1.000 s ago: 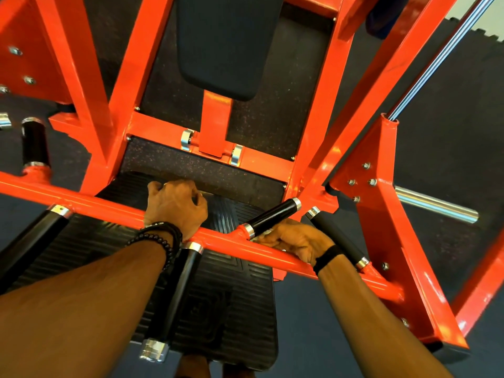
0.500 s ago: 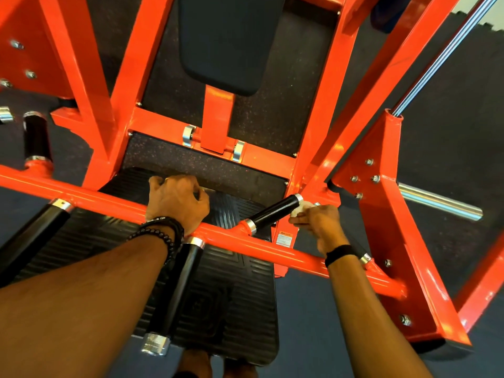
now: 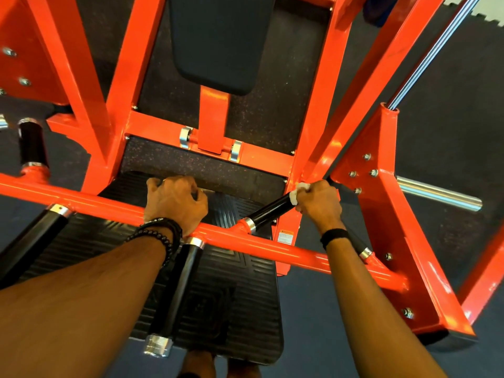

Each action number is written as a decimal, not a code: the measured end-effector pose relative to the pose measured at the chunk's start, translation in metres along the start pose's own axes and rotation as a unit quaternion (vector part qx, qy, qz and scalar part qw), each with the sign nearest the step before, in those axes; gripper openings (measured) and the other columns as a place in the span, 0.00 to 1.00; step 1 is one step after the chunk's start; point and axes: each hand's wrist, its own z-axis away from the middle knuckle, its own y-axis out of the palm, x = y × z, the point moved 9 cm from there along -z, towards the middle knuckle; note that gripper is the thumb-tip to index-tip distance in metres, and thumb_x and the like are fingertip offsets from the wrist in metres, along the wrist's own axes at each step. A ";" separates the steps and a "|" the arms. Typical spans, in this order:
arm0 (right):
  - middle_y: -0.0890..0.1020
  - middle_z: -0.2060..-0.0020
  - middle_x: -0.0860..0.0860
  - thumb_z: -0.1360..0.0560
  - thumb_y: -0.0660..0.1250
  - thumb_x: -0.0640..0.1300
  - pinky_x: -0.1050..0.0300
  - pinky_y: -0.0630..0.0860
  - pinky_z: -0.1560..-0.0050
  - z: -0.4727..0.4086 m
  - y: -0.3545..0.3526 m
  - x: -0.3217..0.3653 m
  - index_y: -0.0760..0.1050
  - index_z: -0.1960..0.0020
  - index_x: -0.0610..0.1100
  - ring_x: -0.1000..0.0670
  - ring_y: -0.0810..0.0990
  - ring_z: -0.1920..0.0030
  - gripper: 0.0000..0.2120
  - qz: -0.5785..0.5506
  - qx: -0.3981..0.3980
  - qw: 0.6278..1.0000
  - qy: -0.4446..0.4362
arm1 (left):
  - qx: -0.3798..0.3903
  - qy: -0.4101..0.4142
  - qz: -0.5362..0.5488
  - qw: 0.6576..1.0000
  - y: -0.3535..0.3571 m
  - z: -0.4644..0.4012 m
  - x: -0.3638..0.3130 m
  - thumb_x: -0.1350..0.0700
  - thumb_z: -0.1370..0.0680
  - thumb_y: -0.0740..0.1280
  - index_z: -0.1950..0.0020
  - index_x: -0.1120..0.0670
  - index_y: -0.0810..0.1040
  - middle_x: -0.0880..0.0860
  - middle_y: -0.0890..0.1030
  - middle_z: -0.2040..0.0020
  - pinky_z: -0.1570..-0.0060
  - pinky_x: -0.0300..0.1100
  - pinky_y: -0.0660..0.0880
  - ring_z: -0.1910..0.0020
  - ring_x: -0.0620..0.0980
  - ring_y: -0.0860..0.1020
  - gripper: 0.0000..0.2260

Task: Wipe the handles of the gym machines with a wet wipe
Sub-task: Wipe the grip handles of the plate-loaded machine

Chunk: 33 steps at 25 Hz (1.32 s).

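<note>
My right hand [image 3: 319, 205] pinches a white wet wipe [image 3: 298, 192] around the far tip of a black handle [image 3: 268, 211] that angles up from the orange crossbar [image 3: 114, 207]. My left hand [image 3: 174, 200] curls over another handle just beyond the crossbar; that handle is almost fully hidden, with only a metal edge showing by the thumb. A long black handle [image 3: 180, 290] with a silver end cap points back toward me under my left wrist. Part of one more black handle [image 3: 357, 244] shows behind my right wrist.
More black handles sit at the left [image 3: 35, 241] and far left [image 3: 32, 141]. A black ribbed foot plate [image 3: 240, 309] lies below the crossbar, a black pad [image 3: 218, 45] hangs ahead, and a chrome weight peg [image 3: 436, 193] sticks out at right. Orange frame posts surround my hands.
My right hand rose from beneath the crossbar and slid up the angled handle to its far tip, bringing the wipe into view. My left hand kept its grip.
</note>
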 end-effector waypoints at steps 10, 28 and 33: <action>0.82 0.51 0.41 0.27 0.69 0.51 0.55 0.69 0.57 -0.002 0.040 0.074 0.79 0.51 0.41 0.40 0.80 0.50 0.13 0.241 0.068 0.947 -0.200 | 0.006 0.004 -0.007 1.000 0.004 -0.001 0.002 0.50 0.25 0.66 0.61 0.51 0.77 0.50 0.82 0.60 0.40 0.52 0.64 0.56 0.54 0.79 0.07; 0.82 0.61 0.46 0.20 0.65 0.34 0.62 0.75 0.60 0.101 -0.008 0.035 0.81 0.46 0.35 0.54 0.79 0.62 0.08 -0.287 0.140 0.930 -0.183 | 0.025 0.028 -0.015 0.999 0.002 0.000 -0.002 0.44 0.25 0.65 0.59 0.52 0.79 0.52 0.83 0.59 0.36 0.55 0.64 0.53 0.56 0.80 0.12; 0.86 0.56 0.42 0.24 0.68 0.46 0.54 0.79 0.57 0.121 -0.080 -0.039 0.83 0.49 0.41 0.48 0.83 0.58 0.10 -0.368 0.054 0.922 -0.109 | 0.022 0.032 -0.004 0.999 0.000 0.001 -0.002 0.40 0.24 0.64 0.53 0.52 0.81 0.53 0.84 0.53 0.33 0.57 0.62 0.49 0.56 0.80 0.16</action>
